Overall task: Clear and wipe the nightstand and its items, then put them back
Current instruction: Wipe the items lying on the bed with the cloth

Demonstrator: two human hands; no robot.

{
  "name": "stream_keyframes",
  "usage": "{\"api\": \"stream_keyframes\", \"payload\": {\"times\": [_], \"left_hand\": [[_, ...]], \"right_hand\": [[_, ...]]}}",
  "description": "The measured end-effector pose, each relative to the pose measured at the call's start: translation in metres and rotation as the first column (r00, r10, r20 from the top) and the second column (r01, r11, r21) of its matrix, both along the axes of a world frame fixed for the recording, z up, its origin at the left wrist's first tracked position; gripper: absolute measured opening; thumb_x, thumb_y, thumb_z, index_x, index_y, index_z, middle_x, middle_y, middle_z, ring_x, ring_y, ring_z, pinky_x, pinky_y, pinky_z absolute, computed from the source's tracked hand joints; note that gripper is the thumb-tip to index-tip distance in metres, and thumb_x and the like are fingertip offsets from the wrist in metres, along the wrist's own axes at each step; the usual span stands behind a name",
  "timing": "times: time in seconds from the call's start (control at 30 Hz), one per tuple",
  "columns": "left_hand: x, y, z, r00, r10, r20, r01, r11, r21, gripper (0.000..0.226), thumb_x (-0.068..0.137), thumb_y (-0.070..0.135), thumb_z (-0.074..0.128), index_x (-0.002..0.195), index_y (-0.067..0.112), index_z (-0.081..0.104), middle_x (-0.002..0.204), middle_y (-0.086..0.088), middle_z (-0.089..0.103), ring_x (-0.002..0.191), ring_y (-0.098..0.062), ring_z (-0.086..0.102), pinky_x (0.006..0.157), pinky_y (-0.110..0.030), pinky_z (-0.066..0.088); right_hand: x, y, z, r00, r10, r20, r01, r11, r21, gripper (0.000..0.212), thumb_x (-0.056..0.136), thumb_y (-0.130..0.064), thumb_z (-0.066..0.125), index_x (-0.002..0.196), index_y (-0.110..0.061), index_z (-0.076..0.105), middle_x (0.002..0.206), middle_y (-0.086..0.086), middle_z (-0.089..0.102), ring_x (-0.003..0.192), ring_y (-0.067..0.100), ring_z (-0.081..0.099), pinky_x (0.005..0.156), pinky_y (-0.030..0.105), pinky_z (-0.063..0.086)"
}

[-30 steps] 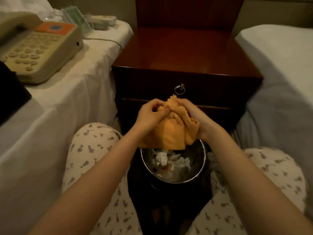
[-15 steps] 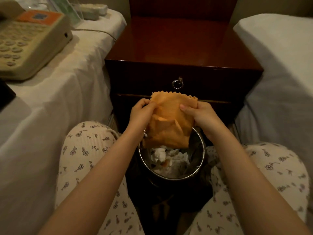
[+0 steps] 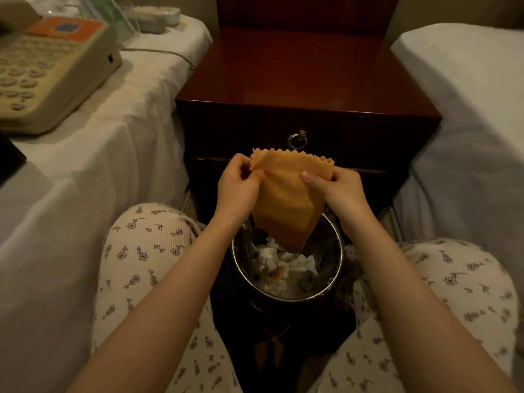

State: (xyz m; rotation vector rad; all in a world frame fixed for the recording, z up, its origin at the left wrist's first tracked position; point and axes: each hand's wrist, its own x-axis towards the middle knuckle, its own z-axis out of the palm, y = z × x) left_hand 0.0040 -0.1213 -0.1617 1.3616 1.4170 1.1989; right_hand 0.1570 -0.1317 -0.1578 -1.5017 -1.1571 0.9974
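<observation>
An orange cloth (image 3: 286, 199) with a zigzag top edge hangs folded in front of the dark wooden nightstand (image 3: 306, 78). My left hand (image 3: 236, 184) pinches its upper left corner and my right hand (image 3: 338, 188) pinches its upper right corner. The cloth's lower tip dangles over a round metal bin (image 3: 337, 268) holding crumpled white tissues between my knees. Nothing stands on the nightstand's top. A beige telephone (image 3: 48, 69) lies on the bed at the left.
Also on the left bed (image 3: 119, 154) are a green-and-clear stand (image 3: 113, 18), a pale flat device (image 3: 158, 17) and a dark object at the left edge (image 3: 10, 157). A second white bed (image 3: 476, 109) is at the right. A ring pull (image 3: 297, 140) hangs on the drawer.
The cloth was bunched between both hands; now it is spread out, held by its two top corners. My hands have moved apart.
</observation>
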Motion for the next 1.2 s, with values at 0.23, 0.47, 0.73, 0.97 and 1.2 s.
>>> {"api": "stream_keyframes", "payload": {"times": [0.23, 0.47, 0.73, 0.97, 1.2], "left_hand": [[0.0, 0.001, -0.001, 1.0, 0.019, 0.011, -0.02, 0.997, 0.074, 0.03, 0.094, 0.004, 0.047, 0.072, 0.023, 0.039, 0.073, 0.005, 0.046, 0.065, -0.008, 0.043, 0.062, -0.023, 0.037], [-0.007, 0.005, 0.006, 0.973, -0.012, 0.23, -0.014, 0.994, 0.11, 0.032, 0.093, -0.003, 0.045, 0.072, 0.02, 0.04, 0.069, 0.006, 0.048, 0.061, -0.001, 0.047, 0.059, -0.018, 0.038], [-0.017, 0.015, 0.01, 0.844, 0.205, 0.495, -0.15, 0.977, -0.149, 0.019, 0.095, 0.002, 0.045, 0.112, 0.011, 0.05, 0.094, 0.003, 0.057, 0.083, -0.008, 0.055, 0.073, -0.02, 0.046], [-0.011, 0.008, 0.009, 0.825, 0.16, 0.543, 0.215, 0.799, -0.562, 0.044, 0.089, 0.056, 0.048, 0.106, 0.016, 0.058, 0.072, -0.002, 0.063, 0.064, -0.017, 0.059, 0.057, -0.026, 0.047], [-0.009, 0.005, 0.008, 0.98, -0.04, 0.196, 0.104, 0.938, -0.33, 0.048, 0.084, 0.02, 0.066, 0.129, 0.026, 0.049, 0.111, 0.003, 0.054, 0.1, -0.019, 0.053, 0.072, -0.029, 0.047]], "right_hand": [[-0.001, 0.001, -0.004, 0.993, -0.013, -0.121, 0.017, 0.999, 0.035, 0.025, 0.081, -0.019, 0.07, 0.105, -0.013, 0.063, 0.085, -0.013, 0.059, 0.077, -0.001, 0.056, 0.064, 0.013, 0.047], [0.0, 0.004, -0.012, 0.949, 0.195, -0.248, -0.23, 0.966, -0.121, 0.047, 0.072, -0.011, 0.076, 0.11, -0.025, 0.052, 0.109, -0.006, 0.059, 0.099, 0.011, 0.057, 0.08, 0.027, 0.05], [-0.004, -0.003, -0.02, 0.907, 0.286, -0.308, -0.356, 0.914, -0.198, 0.028, 0.076, -0.013, 0.07, 0.103, -0.015, 0.063, 0.106, 0.002, 0.068, 0.101, 0.019, 0.064, 0.084, 0.028, 0.053], [0.002, -0.005, -0.004, 0.865, 0.088, -0.495, -0.165, 0.98, -0.114, 0.009, 0.087, -0.016, 0.061, 0.095, -0.019, 0.061, 0.086, -0.002, 0.067, 0.079, 0.011, 0.064, 0.065, 0.024, 0.052], [0.007, -0.002, -0.007, 0.901, 0.067, -0.429, -0.139, 0.981, -0.139, 0.026, 0.083, -0.013, 0.066, 0.107, -0.02, 0.058, 0.101, 0.0, 0.064, 0.093, 0.016, 0.062, 0.078, 0.031, 0.052]]}}
